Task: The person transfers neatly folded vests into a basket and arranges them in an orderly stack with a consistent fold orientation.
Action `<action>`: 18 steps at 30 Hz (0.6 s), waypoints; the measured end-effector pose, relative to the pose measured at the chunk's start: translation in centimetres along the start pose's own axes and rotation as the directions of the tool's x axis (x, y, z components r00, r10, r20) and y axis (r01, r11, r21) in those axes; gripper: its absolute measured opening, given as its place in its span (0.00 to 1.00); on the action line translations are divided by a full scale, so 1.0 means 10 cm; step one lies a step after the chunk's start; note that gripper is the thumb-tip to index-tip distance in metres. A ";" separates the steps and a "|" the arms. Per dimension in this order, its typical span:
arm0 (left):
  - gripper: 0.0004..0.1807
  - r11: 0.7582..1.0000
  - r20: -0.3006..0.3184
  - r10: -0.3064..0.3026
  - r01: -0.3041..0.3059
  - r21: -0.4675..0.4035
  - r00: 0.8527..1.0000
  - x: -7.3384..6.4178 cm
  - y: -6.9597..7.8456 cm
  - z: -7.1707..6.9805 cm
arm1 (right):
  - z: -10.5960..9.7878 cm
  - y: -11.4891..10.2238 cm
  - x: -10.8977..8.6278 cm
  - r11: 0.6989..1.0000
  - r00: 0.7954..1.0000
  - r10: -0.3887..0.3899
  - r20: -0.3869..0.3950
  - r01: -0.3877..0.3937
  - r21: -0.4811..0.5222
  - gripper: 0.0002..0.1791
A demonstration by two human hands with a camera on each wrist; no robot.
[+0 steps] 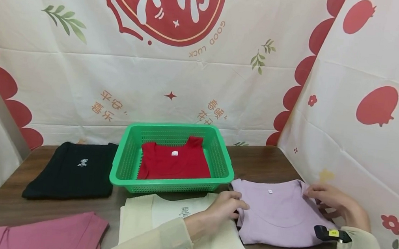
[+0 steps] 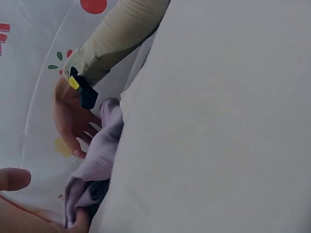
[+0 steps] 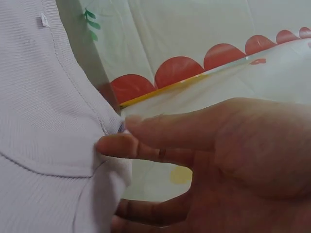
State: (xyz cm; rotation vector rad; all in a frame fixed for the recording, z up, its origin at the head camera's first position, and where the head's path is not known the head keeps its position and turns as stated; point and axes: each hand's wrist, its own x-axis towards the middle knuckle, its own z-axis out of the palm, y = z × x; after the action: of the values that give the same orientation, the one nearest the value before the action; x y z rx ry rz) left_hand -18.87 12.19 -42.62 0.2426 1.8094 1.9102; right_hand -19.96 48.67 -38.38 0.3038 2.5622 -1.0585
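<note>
A folded lilac ribbed top (image 1: 274,210) lies on the right side of the table, its neckline toward the back. My right hand (image 1: 335,201) pinches its right shoulder edge between thumb and index finger; in the right wrist view the edge of the top (image 3: 53,111) runs to these fingertips. At the left edge of the top, my left hand (image 1: 218,211) reaches over a folded cream top (image 1: 163,216). Its fingertips touch the lilac fabric (image 2: 99,155) in the left wrist view, with the thumb (image 2: 14,179) apart from it.
A green basket (image 1: 171,185) holding a folded red top (image 1: 176,164) stands at the back middle. To its left lies a folded black top (image 1: 74,173), and a pink garment (image 1: 51,234) is at the front left. Printed cloth (image 1: 357,154) hangs close by my right hand.
</note>
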 end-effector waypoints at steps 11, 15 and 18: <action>0.26 0.998 0.028 0.041 -0.040 -0.057 0.999 0.02 0.00 0.09 | -0.01 0.08 0.01 0.999 0.998 -0.049 0.025 0.049 -0.012 0.14; 0.26 0.998 0.031 0.029 -0.027 -0.052 0.999 0.04 0.01 0.12 | -0.02 0.09 0.04 0.996 0.995 -0.091 0.032 0.092 -0.012 0.14; 0.26 0.999 0.046 0.013 -0.011 -0.038 0.999 0.07 0.03 0.12 | 0.00 0.11 0.07 0.976 0.977 -0.212 0.022 0.213 -0.050 0.10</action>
State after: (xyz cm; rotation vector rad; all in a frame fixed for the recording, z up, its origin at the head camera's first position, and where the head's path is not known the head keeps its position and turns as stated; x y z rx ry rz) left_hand -19.00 13.57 -42.34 0.2835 1.7440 1.9291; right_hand -20.25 49.53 -39.38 0.0057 2.6470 -1.0588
